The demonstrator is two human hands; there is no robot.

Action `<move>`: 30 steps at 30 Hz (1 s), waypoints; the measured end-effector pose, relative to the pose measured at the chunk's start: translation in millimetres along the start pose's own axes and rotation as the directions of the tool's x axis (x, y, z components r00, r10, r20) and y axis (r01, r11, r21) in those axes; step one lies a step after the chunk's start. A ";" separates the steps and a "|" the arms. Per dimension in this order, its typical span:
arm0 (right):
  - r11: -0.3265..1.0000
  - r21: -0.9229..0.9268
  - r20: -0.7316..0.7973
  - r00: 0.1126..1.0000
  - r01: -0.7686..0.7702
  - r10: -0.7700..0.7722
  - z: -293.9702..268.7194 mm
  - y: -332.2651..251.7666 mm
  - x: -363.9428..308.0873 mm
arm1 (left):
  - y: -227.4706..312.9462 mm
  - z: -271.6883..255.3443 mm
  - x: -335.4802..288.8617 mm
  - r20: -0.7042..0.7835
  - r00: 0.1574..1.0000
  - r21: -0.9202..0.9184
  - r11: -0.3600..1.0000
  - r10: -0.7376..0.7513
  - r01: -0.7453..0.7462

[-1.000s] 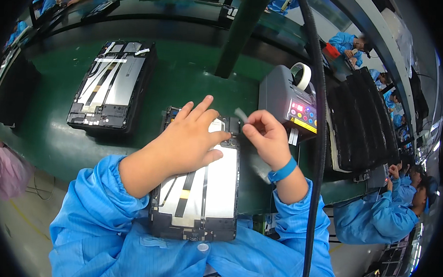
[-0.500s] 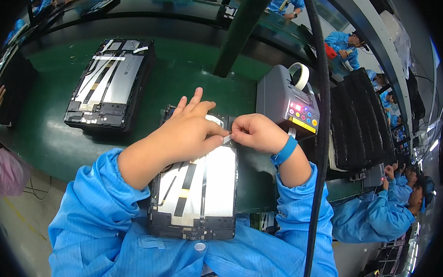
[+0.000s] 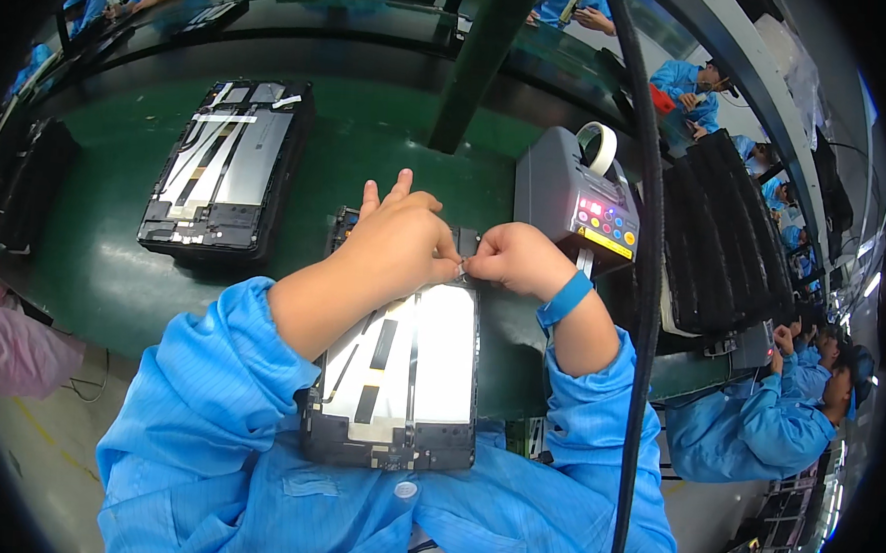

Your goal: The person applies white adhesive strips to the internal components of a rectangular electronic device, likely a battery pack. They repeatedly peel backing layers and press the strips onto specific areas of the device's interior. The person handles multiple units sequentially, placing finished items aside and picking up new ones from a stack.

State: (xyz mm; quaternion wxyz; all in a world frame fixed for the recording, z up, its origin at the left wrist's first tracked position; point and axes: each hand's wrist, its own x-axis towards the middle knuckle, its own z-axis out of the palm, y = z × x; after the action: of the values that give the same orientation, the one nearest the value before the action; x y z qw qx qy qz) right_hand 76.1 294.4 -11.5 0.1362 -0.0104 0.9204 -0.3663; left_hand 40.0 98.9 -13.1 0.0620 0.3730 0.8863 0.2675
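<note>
An opened tablet (image 3: 443, 377) lies lengthwise in front of me, its silvery inside facing up, with black parts along both ends. Over its upper part reaches my left hand (image 3: 400, 239), thumb and forefinger pinched together and the other fingers raised and spread. My right hand (image 3: 512, 257), a blue band at the wrist, comes in at the tablet's upper right edge with thumb and forefinger closed. The fingertips of both hands meet there around a small white strip, mostly covered; what the left fingertips grip is too small to make out.
A stack of similar opened tablets (image 3: 218, 170) stands at left on the green table (image 3: 371, 123). A grey tape dispenser (image 3: 568, 193) is beyond my right hand, beside black padded trays (image 3: 725, 241). A green post (image 3: 484, 68) and a hanging black cable (image 3: 646, 287) cross the view.
Both hands' fingertips have drawn closer together, and the white strip between them shows less. My left forearm has shifted a little to the right.
</note>
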 end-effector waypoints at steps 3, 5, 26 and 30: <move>0.943 0.243 0.019 0.973 -0.228 0.230 4.8 2.1 1.0 | 0.1 -0.7 1.9 -0.036 0.999 0.032 0.999 0.015 -0.014; 0.813 0.500 0.060 0.949 -0.298 0.311 10.7 17.4 -3.5 | -1.2 -1.0 0.8 -0.081 0.996 0.061 0.997 0.044 -0.039; 0.678 0.520 -0.363 0.853 0.520 -0.376 95.3 -79.4 -98.6 | -52.6 -39.3 -168.4 -0.378 0.909 -0.485 0.797 0.179 -0.358; 0.758 0.235 -0.399 0.771 0.609 -0.496 88.0 -115.6 -4.2 | -100.0 -117.5 -136.4 -0.429 0.899 -0.604 0.714 0.082 -0.353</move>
State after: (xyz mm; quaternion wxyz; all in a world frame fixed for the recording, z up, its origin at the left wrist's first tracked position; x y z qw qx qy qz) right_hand 93.5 151.3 6.6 -0.1275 -0.2024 0.8036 -0.5450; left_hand 38.2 -104.0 22.5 -0.0101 0.3714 0.6743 0.6382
